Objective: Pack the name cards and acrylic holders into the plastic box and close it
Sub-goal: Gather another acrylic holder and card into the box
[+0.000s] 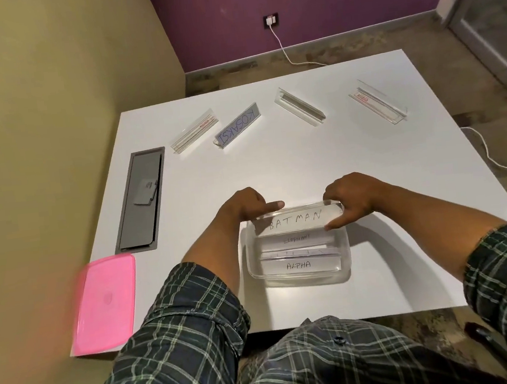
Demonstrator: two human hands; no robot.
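white table (305, 161), grey cable hatch (140, 200), wall socket (270, 20)

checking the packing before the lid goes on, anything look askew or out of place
Nothing damaged or spilled. The BATMAN card in its clear acrylic holder, held by both hands, sits tilted across the far rim of the clear plastic box, not yet down inside.

Seven holders (298, 218), one box (344, 245), one lid (104, 301).

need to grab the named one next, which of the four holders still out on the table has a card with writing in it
The second from the left, the holder reading KOSAKSI. The other three holders show no name.
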